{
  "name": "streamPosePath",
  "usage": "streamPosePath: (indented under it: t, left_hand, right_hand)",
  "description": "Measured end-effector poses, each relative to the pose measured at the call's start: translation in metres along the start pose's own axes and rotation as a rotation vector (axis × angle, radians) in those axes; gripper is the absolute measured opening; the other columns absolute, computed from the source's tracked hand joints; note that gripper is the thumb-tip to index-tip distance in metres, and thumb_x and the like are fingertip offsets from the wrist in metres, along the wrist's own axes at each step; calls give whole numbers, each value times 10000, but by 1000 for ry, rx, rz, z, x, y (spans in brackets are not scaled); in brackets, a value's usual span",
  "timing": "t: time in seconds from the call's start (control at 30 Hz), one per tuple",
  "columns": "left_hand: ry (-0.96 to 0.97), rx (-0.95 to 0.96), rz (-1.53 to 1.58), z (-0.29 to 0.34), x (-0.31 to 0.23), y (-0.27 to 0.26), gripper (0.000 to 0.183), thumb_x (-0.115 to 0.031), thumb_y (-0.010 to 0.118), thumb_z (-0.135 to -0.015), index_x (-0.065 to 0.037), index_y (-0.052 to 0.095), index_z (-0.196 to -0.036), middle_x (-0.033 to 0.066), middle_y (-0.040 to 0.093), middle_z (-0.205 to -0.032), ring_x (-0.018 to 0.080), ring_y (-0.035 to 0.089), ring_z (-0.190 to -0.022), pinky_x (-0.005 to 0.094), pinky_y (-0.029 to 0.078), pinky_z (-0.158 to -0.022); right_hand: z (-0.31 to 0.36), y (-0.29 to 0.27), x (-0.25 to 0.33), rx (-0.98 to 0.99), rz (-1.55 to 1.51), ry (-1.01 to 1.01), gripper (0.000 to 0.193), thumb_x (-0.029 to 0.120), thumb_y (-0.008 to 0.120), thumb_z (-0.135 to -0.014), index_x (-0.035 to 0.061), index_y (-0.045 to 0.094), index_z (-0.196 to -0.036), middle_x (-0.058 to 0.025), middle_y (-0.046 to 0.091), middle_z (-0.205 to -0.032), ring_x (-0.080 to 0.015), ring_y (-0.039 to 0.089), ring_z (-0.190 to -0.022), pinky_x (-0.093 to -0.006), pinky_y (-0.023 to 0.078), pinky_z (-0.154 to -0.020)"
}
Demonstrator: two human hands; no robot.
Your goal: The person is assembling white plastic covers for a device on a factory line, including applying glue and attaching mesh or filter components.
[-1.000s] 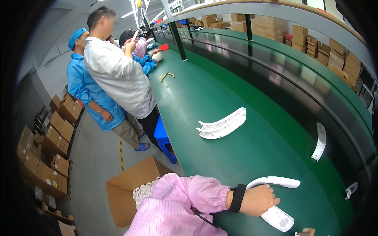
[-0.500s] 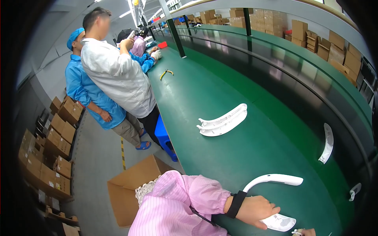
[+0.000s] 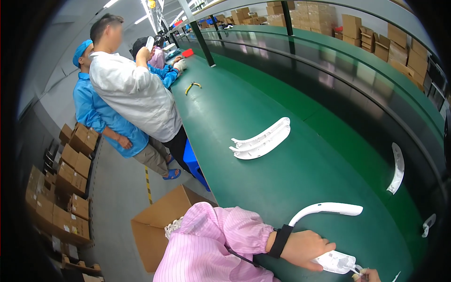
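Observation:
My left hand [image 3: 303, 250], in a pink striped sleeve with a black wrist strap, is closed on a white plastic piece [image 3: 334, 261] with a perforated patch at one end. At the lower edge, only a few fingers of my right hand [image 3: 368, 275] show. They are pinched at a small white end at the tip of that piece; its exact kind is too small to tell. Just beyond my left wrist lies a curved white plastic part [image 3: 329, 208]. Farther up the bench rest curved white shells [image 3: 262, 140] side by side.
On the green bench [image 3: 206, 127] lie yellow-handled pliers [image 3: 192, 88]. A white curved shell [image 3: 397, 168] and a smaller white piece [image 3: 428, 225] lie at right. An open carton [image 3: 145, 235] stands beside me at left. Co-workers [image 3: 134, 94] stand along the bench's left edge.
My right fingers have moved further into view and now meet the tip of the white piece. The piece has shifted slightly, still in my left hand. The whole view has turned a little.

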State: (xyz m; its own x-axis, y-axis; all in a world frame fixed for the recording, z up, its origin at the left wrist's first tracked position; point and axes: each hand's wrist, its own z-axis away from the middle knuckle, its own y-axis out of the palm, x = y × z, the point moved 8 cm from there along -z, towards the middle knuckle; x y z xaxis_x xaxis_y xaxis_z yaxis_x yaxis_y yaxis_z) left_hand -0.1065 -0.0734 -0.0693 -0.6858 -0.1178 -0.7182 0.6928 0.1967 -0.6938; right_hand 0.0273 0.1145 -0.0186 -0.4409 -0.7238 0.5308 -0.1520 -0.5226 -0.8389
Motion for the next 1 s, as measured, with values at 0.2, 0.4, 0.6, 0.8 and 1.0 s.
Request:
streamPosePath:
  t: [0.2, 0.4, 0.6, 0.8, 1.0]
  left_hand:
    - [-26, 25, -7, -1, 0, 2, 513, -315, 748, -833, 15, 483, -1123, 196, 624, -890, 387, 646, -764, 467, 538, -663]
    - [30, -11, -21, -2, -12, -2, 580, -383, 753, -832, 14, 499, -1172, 195, 626, -953, 377, 655, -805, 458, 549, -692]
    - [-102, 33, -102, 4, 12, -21, 604, -493, 720, -866, -43, 568, -1240, 147, 666, -1030, 335, 685, -911, 423, 561, -760]
    - [-131, 153, -89, -6, 16, -47, 648, -411, 797, -809, -51, 545, -1285, 149, 669, -1033, 332, 688, -910, 410, 560, -757]
    - [-103, 127, -133, -11, 10, -44, 646, -398, 804, -806, -32, 537, -1266, 145, 663, -986, 322, 687, -844, 398, 557, -702]
  right_hand:
    - [1, -7, 12, -64, 107, -233, 116, -27, 734, -828, -7, 695, -935, -153, 635, -802, -302, 635, -702, -381, 518, -664]
    - [12, -13, -3, -143, 26, -273, 182, 1, 731, -805, 1, 697, -984, -153, 645, -868, -290, 627, -744, -353, 506, -671]
    - [-2, 22, 53, -276, -123, -333, 201, 13, 784, -726, 45, 678, -893, -119, 636, -806, -291, 638, -655, -362, 492, -558]
    - [-16, 39, 83, -171, 21, -327, 231, 39, 772, -727, 63, 662, -929, -45, 601, -832, -227, 635, -630, -339, 513, -524]
    - [-11, 39, 74, -275, 71, -305, 272, 37, 768, -717, 60, 664, -967, -26, 605, -845, -200, 636, -659, -325, 520, -530]
